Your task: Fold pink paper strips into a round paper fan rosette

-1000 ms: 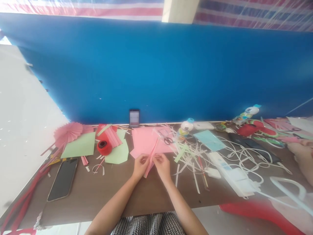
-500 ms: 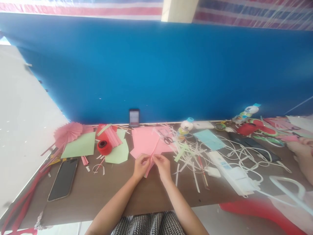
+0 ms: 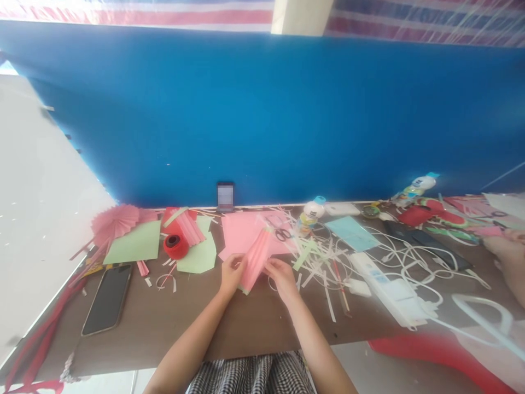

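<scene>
A pleated pink paper (image 3: pixel 256 260) is spread between my hands at the front of the table, slanting up to the right. My left hand (image 3: pixel 233 275) pinches its left edge, thumb and fingers closed. My right hand (image 3: pixel 282 277) grips the right edge with closed fingers. Behind it lie flat pink sheets (image 3: pixel 240 232), partly covered by the pleated one. Scissors (image 3: pixel 283 234) rest on the right part of those sheets. Thin paper strips (image 3: pixel 318 262) are heaped to the right of my right hand.
Left are a red ribbon roll (image 3: pixel 175 247), green sheets (image 3: pixel 133 246), a pink paper fan (image 3: pixel 117 223) and a phone (image 3: pixel 107 300). Another phone (image 3: pixel 225 197) leans on the blue wall. Right stand a bottle (image 3: pixel 310 216) and a power strip (image 3: pixel 388 293) with tangled cables; another person's hand (image 3: pixel 506 257) is at the far right.
The pink paper was a narrow folded strip pinched between both hands close together. It is now fanned wider, and my hands have moved apart along its sides.
</scene>
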A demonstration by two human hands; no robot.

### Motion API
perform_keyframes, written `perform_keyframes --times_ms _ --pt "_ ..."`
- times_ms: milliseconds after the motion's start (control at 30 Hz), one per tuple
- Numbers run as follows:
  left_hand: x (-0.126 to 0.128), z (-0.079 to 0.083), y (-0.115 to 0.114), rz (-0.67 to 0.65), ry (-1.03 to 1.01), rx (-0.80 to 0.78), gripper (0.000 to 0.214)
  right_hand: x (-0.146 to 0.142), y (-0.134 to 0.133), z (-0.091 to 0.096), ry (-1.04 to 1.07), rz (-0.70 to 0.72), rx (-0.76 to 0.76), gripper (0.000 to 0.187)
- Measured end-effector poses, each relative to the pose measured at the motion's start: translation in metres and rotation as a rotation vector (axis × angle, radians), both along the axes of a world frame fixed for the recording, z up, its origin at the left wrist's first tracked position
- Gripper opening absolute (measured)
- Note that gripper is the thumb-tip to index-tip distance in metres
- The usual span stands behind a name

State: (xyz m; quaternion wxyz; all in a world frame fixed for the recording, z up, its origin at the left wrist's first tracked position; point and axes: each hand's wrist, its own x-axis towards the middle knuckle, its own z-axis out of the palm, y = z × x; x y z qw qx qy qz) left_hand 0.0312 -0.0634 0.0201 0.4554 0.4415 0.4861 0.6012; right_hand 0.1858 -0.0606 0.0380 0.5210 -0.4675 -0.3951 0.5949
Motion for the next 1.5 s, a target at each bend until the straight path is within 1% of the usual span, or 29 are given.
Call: perform_keyframes --times_ms 133,200,333,433,500,633,767,867,1033,1133,1233,1333,1433,1500 --pt "-0.005 -0.004 0.004 0.049 -0.062 -0.045 0.023 0.012 0.003 -0.001 0.056 -0.044 -0.020 0.019" --pt "-0.007 -0.004 0.005 0.060 -0.094 -0.057 0.024 0.016 0.004 0.000 0.076 -0.041 -0.021 0.018" --pt "-0.009 -0.002 0.005 -0.006 -0.138 -0.054 0.025 0.016 0.005 -0.001 0.104 -0.027 -0.058 0.020" --pt "-0.008 0.000 0.003 -0.009 -0.132 -0.030 0.022 0.011 0.004 -0.001 0.139 -0.030 -0.087 0.022" --pt "-0.007 0.001 0.003 -0.028 -0.108 -0.022 0.020 0.008 0.002 0.001 0.152 -0.029 -0.080 0.022" --pt "-0.005 0.002 0.002 -0.137 -0.066 -0.046 0.021 0.001 -0.004 0.007 0.155 -0.047 -0.039 0.024" --pt "-0.002 -0.001 0.002 -0.150 -0.019 -0.031 0.027 -0.003 -0.006 0.007 0.156 -0.052 -0.029 0.027" --pt "-0.001 -0.002 0.002 -0.152 -0.006 -0.019 0.030 -0.004 -0.005 0.001 0.132 -0.067 -0.024 0.028" --pt "0.000 -0.002 0.000 -0.159 -0.007 0.017 0.027 -0.007 -0.003 -0.006 0.083 -0.110 -0.021 0.028" --pt "0.000 -0.002 -0.001 -0.159 -0.021 0.028 0.031 -0.009 -0.003 -0.008 0.042 -0.136 -0.025 0.029" --pt "0.001 -0.002 -0.001 -0.177 -0.051 0.029 0.038 -0.010 -0.003 -0.010 -0.002 -0.165 0.012 0.034" --pt "0.002 -0.002 -0.002 -0.178 -0.034 0.000 0.039 -0.011 -0.003 -0.012 -0.083 -0.210 0.074 0.037" --pt "0.004 0.000 -0.004 -0.163 -0.070 -0.009 0.045 -0.013 -0.003 -0.011 -0.113 -0.209 0.103 0.036" --pt "0.005 0.001 -0.005 -0.174 -0.103 -0.002 0.040 -0.015 -0.004 -0.010 -0.073 -0.184 0.095 0.036"
